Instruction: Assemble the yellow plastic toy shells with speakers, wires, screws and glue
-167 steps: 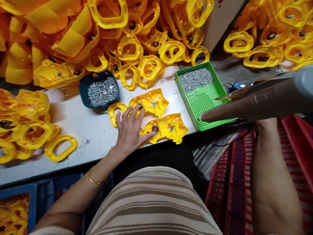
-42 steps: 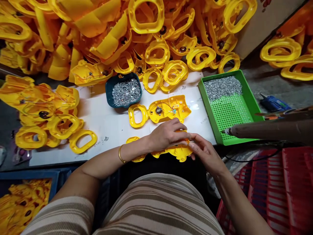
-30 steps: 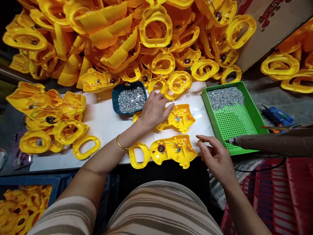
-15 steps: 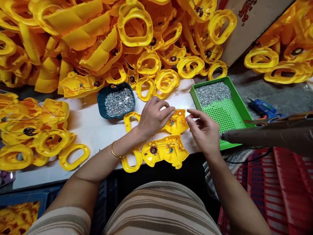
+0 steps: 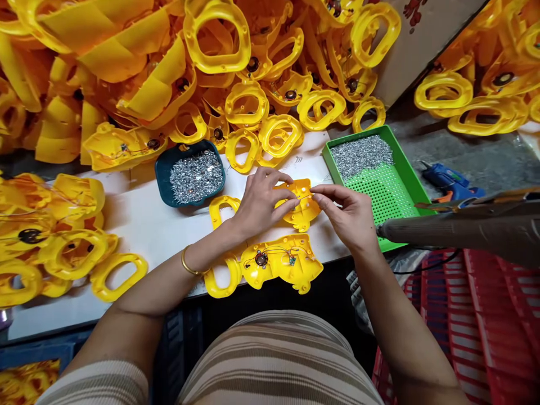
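Observation:
A yellow plastic shell (image 5: 304, 211) lies open side up on the table, partly covered by my left hand (image 5: 264, 199). That hand's fingers curl down over the shell, and what they hold is hidden. At the shell's right edge, my right hand (image 5: 348, 216) has thumb and forefinger pinched together on a thin dark wire (image 5: 304, 196), which runs towards the left fingertips. Nearer to me is a second yellow shell (image 5: 270, 269), with a round black speaker (image 5: 261, 258), a small green circuit board (image 5: 292, 261) and thin wires inside. Oval yellow handles extend left from both shells.
A dark teal bowl of screws (image 5: 162, 183) and a green perforated tray (image 5: 405, 208), also with screws, flank my hands. A dark screwdriver-like tool (image 5: 442, 229) juts in from the right, near a blue glue gun (image 5: 451, 183). Yellow shells (image 5: 139, 95) pile up behind.
My right hand has moved left to the shell's edge, and its thumb and forefinger have closed on the wire. My left hand stays over the shell. The whole view has shifted slightly.

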### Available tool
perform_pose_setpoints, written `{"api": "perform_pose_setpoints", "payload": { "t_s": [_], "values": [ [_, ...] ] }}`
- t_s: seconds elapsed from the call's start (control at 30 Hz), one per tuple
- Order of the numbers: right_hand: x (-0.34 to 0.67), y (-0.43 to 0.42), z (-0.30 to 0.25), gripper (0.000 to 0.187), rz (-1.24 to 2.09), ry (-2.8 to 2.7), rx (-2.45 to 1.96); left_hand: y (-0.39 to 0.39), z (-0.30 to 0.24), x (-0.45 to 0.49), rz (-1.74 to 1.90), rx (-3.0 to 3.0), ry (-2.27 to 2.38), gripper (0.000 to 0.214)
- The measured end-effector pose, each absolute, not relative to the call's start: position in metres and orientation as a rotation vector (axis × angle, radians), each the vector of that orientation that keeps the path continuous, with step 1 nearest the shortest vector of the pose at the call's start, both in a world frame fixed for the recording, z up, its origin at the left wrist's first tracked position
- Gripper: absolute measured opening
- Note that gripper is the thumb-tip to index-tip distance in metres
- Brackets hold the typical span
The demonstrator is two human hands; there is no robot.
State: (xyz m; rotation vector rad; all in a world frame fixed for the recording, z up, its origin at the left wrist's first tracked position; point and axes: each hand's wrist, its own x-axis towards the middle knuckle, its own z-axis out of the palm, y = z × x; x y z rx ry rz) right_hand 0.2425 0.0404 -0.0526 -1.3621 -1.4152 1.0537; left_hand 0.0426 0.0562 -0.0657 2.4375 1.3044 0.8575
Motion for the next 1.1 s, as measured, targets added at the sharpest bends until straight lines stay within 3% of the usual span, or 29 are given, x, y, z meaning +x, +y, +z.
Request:
{"api": "perform_pose_setpoints", "payload": {
  "t_s": [0.23, 0.53, 0.77, 1.1],
  "values": [
    [0.246, 0.037, -0.054, 0.014, 0.913, -1.493, -1.396, 0.055, -0.066, 0.044, 0.756, 2.388, 1.339, 0.017],
    [0.239, 0.038, -0.049, 0.027, 1.167, -1.377, -1.306, 0.060, -0.059, 0.061, 0.781, 2.232, 1.300, 0.020],
    [0.251, 0.023, -0.062, 0.028, 0.760, -1.457, -1.509, 0.057, -0.058, 0.062, 0.753, 2.101, 1.462, 0.013],
    [0.243, 0.012, -0.069, 0.046, 1.165, -1.454, -1.577, 0.056, -0.060, 0.072, 0.527, 2.142, 1.486, 0.017]
  ]
}}
